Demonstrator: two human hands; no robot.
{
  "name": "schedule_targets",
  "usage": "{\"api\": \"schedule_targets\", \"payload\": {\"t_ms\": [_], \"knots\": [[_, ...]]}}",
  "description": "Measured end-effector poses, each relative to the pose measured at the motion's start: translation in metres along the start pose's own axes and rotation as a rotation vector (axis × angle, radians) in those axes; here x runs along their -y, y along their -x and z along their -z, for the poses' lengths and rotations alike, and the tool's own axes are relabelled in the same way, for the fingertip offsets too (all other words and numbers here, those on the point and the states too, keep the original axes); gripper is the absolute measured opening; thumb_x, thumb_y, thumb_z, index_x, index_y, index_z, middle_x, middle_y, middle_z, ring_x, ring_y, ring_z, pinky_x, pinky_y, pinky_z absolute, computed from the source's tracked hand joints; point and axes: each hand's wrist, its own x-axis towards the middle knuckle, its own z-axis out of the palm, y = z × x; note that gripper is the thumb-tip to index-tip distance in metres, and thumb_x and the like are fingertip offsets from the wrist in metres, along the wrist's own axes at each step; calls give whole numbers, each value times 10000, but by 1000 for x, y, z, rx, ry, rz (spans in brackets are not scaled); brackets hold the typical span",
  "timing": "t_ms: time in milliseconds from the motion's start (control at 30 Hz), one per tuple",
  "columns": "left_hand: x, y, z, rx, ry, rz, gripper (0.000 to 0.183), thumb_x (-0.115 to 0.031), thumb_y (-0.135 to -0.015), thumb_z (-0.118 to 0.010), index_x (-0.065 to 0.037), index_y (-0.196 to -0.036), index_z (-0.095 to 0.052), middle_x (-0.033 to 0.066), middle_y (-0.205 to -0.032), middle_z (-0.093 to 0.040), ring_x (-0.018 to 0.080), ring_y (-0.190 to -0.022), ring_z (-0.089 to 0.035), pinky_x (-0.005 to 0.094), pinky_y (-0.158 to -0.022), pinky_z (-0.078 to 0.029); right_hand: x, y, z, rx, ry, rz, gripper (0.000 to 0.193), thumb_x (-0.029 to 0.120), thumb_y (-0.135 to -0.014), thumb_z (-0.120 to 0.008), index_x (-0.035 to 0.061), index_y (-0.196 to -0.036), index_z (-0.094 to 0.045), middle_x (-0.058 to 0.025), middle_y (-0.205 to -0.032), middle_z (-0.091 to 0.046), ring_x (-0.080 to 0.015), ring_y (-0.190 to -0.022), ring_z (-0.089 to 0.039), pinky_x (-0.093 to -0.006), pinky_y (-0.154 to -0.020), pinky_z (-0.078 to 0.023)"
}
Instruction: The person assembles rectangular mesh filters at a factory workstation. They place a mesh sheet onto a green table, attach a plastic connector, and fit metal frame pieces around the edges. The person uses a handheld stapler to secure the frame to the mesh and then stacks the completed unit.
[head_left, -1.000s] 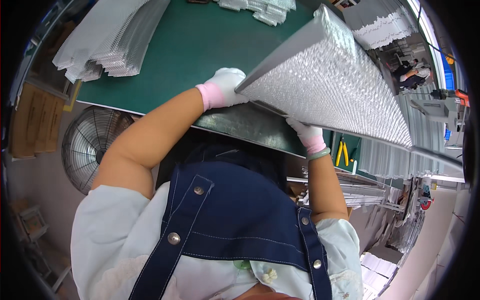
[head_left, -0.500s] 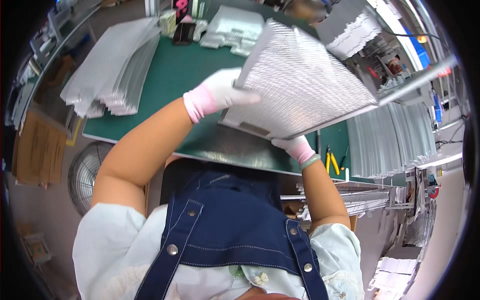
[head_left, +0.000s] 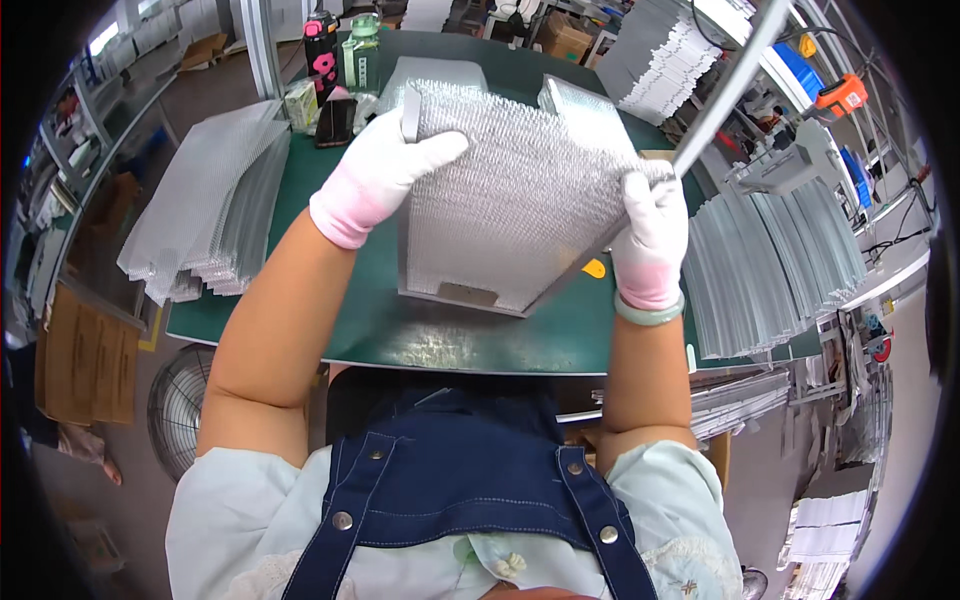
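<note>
Above the green worktable (head_left: 350, 320) I hold a silver mesh filter panel (head_left: 510, 200) tilted up in front of me. Metal channel edging runs along its left side, bottom and right side; mesh shows uncovered along the top. A small slot-like plate sits near its lower edge. My left hand (head_left: 375, 180), in a white and pink glove, is closed on the upper left edge with the thumb on the near face. My right hand (head_left: 652, 235), gloved alike, grips the upper right corner. The fingers behind the panel are hidden.
Mesh sheets (head_left: 200, 190) are stacked at the left. Rows of pale metal frames (head_left: 770, 270) stand at the right, below a slanting metal bar (head_left: 730, 90). A phone (head_left: 335, 122), a dark bottle (head_left: 320, 55) and a green bottle (head_left: 362, 60) stand behind. A yellow handle (head_left: 594, 268) shows beside the panel.
The panel has swung more upright and now faces me squarely. My right hand has moved from its bottom edge up to the upper right corner; my left hand has risen along the left side.
</note>
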Motion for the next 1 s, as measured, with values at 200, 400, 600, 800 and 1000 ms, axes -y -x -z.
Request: {"api": "schedule_targets", "payload": {"t_ms": [200,400,600,800,1000], "knots": [[6,-8,1,-19,-11,-49,441,-193,-952,-658,20,-1321,-545,78,-1212,-649,150,-1094,-599,313,-980,-469,-19,-16,-19,-151,249,202,435,74,-939,-655,-20,-1327,-482,-18,-1130,-555,-46,-826,-425,-195,-772,-384],[5,-7,1,-46,0,-29,454,-174,-945,-658,20,-1335,-530,80,-1219,-646,151,-1106,-598,314,-987,-468,-3,-33,3,39,207,83,806,-36,-819,-730,-16,-1525,-343,-59,-1222,-618,-32,-744,-412,-192,-652,-387],[3,-9,-1,-40,-34,-39,425,-190,-943,-663,18,-1300,-568,70,-1186,-662,141,-1060,-608,313,-967,-474,19,-61,23,382,163,-29,472,-37,-826,-735,-7,-1273,-585,-97,-1190,-659,-153,-1060,-623,-292,-929,-497],[-2,-5,2,-74,-104,-26,361,-169,-934,-658,9,-1246,-622,74,-1135,-684,136,-1027,-612,310,-941,-480,44,-69,-12,445,429,-7,395,7,-852,-738,-32,-1233,-642,-98,-1126,-697,-149,-1018,-651,-292,-919,-506],[-48,39,-30,-120,-61,-16,331,-119,-936,-654,19,-1234,-616,71,-1130,-686,130,-1025,-612,302,-940,-483,89,-40,-1,479,409,37,373,-25,-847,-746,-53,-1209,-662,-99,-1105,-708,-143,-983,-661,-272,-898,-516]]}}
